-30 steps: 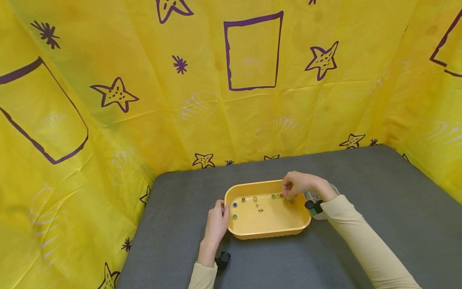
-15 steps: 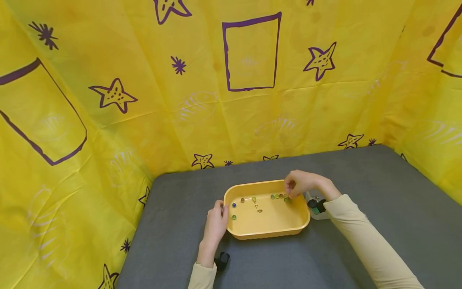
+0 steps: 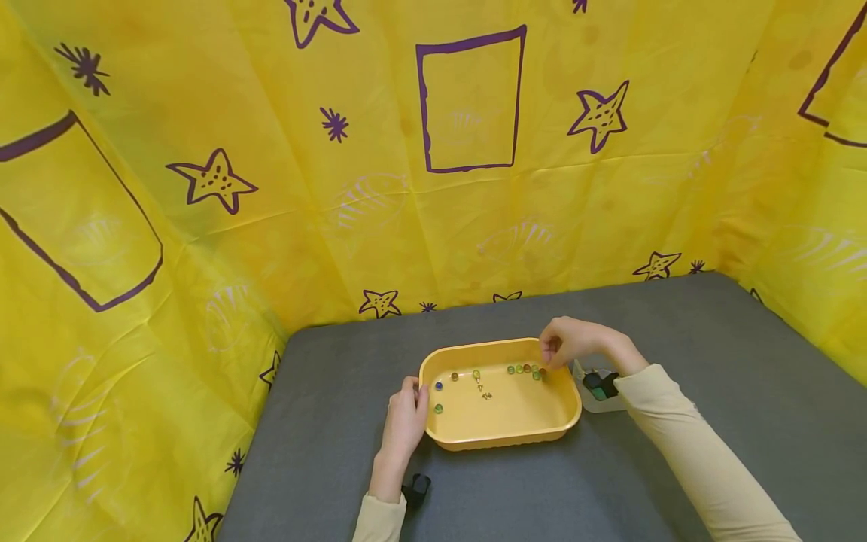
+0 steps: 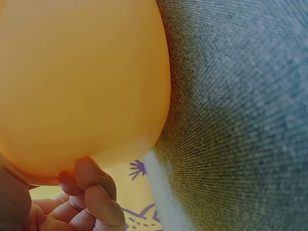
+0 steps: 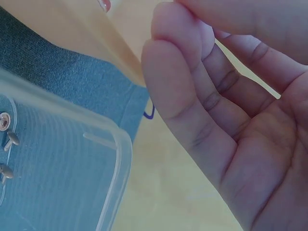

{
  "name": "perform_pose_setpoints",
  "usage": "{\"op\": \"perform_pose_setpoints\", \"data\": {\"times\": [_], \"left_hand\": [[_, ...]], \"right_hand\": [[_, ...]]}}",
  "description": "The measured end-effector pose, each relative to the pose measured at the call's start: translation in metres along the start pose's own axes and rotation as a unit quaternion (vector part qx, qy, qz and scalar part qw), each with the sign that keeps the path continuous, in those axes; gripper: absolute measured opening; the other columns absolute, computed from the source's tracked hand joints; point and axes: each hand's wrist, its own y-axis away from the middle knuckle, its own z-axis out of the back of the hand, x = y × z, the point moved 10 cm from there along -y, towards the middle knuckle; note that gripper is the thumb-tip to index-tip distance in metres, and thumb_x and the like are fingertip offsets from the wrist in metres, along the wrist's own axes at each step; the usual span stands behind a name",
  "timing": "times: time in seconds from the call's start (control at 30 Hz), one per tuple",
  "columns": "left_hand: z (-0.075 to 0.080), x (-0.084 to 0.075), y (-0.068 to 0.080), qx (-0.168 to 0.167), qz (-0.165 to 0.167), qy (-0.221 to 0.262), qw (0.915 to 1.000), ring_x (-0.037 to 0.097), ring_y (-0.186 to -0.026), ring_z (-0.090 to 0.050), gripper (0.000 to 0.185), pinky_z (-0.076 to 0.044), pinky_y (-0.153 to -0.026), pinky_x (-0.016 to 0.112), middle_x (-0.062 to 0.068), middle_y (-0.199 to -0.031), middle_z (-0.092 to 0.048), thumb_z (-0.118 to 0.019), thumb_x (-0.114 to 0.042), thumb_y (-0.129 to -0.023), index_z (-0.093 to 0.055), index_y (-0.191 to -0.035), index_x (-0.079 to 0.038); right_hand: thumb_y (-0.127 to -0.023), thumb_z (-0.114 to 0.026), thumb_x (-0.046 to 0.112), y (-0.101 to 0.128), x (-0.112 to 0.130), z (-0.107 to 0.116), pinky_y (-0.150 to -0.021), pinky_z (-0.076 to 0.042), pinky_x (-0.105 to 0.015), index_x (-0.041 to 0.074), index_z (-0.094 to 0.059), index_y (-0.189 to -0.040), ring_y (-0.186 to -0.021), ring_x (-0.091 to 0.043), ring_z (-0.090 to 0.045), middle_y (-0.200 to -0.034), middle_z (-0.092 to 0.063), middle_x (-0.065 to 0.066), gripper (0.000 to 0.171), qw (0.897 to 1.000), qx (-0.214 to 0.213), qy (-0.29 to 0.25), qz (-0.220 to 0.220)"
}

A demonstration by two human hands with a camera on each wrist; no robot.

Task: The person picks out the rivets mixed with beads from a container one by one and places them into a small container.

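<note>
A yellow tray (image 3: 501,433) stands on the table. My left hand (image 3: 405,416) grips its left rim, with fingers against the outer wall in the left wrist view. My right hand (image 3: 572,342) is over the far right corner, fingers curled and fingertips right at a brown marble (image 3: 543,372). I cannot tell whether it pinches that marble. Beside it, several green and brown marbles (image 3: 519,369) sit in a row along the far side. Toward the left lie a blue marble (image 3: 439,386), a green marble (image 3: 439,409), a brown marble (image 3: 454,376) and small gold pieces (image 3: 487,396).
A clear plastic container (image 5: 122,139) stands just right of the tray, holding small metal pieces (image 5: 10,139) with round heads and short stems; the right wrist partly covers it in the head view. A yellow patterned cloth (image 3: 379,226) hangs behind the grey table (image 3: 501,497).
The right hand has shifted slightly right, uncovering marbles at the row's right end. The left hand keeps its grip on the tray.
</note>
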Motion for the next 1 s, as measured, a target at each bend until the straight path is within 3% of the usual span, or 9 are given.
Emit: {"op": "perform_pose_setpoints", "data": {"times": [1.0], "left_hand": [[-0.001,0.000,0.000,0.001,-0.002,0.005,1.0000,0.010,-0.050,-0.042,0.017,-0.036,-0.045,0.023,0.001,-0.062,-0.048,-0.053,-0.010,-0.093,-0.054,-0.101,0.005]], "right_hand": [[-0.072,-0.067,-0.006,0.019,-0.014,0.012,-0.052,-0.043,-0.024,0.001,-0.062,-0.072,-0.054,-0.009,-0.048,-0.063,-0.055,-0.001,0.009,1.000,-0.010,-0.008,-0.013]]}}
